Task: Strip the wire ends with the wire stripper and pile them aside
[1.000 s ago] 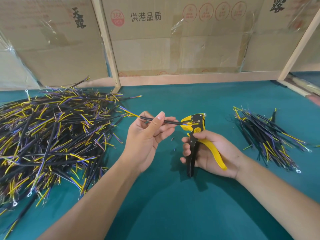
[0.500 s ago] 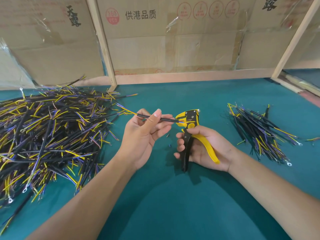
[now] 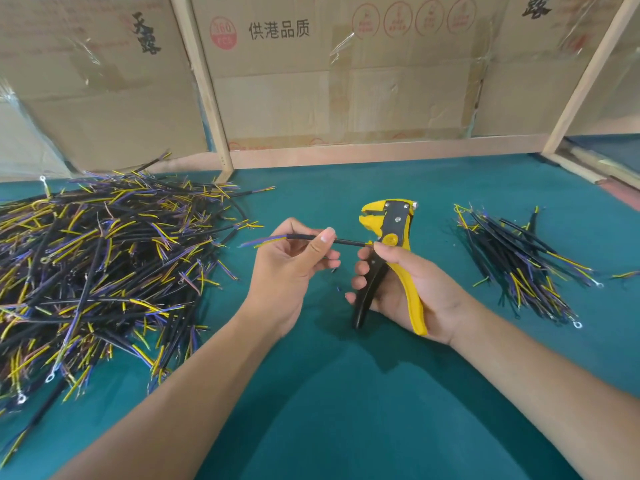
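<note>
Though pinched — wire [image 3: 304,238] level, left-to-right.

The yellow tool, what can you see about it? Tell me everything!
The stripper is a yellow and black hand tool with a hard-looking yellow head, a dark plate with screws and two long handles, one black, one yellow. The right hand grips the handles and holds it upright above the green table, head pointing up and away. Its handles look spread. The left hand pinches a black wire, whose end reaches the tool beside the right thumb.
</note>
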A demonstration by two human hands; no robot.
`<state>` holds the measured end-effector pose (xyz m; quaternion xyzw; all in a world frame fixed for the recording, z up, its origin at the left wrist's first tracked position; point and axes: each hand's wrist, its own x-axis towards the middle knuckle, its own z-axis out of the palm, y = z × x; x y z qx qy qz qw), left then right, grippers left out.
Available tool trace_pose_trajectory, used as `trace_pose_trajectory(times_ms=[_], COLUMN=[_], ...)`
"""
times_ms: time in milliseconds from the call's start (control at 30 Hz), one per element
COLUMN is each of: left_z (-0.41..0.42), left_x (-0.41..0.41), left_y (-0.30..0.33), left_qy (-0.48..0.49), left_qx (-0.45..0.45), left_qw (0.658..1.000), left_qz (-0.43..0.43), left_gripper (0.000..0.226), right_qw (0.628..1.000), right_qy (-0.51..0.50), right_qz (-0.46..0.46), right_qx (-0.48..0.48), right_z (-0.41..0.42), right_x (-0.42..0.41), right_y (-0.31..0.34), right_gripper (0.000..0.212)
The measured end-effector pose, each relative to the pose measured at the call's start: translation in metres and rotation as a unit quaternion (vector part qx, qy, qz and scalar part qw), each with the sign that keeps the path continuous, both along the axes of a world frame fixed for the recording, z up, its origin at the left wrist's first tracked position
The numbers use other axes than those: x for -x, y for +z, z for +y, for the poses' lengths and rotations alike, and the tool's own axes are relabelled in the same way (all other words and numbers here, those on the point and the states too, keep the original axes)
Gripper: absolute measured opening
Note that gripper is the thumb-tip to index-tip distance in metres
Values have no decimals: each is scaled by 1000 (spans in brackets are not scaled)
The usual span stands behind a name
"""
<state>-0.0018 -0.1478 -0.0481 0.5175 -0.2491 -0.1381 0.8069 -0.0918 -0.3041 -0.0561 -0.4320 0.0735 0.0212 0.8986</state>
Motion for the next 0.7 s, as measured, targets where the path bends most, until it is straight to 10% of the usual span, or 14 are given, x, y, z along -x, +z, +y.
trace_pose_trajectory(times_ms=[200, 400, 467, 600, 700], left_z=[9, 12, 14, 12, 8], left_x=[1, 1, -4, 4, 16], left_y=[2, 3, 6, 15, 14], left_qy=[-24, 8, 30, 3, -23], left_qx=[-118, -259, -324, -227, -261], left_qw=[969, 799, 809, 956, 933], left_qz=[-217, -542, -490, -186, -247], left_gripper=[20, 11, 8, 11, 21], right_qw=[996, 996, 991, 967, 967], right_qy=[-83, -84, -93, -90, -80], right_qz=[-36, -22, -38, -73, -77], right_qx=[-19, 36, 88, 226, 229], right_z=[0, 4, 7, 15, 19], right_x=[-2, 3, 5, 12, 15], right_y=[7, 8, 9, 8, 9], right_gripper=[12, 11, 11, 12, 9])
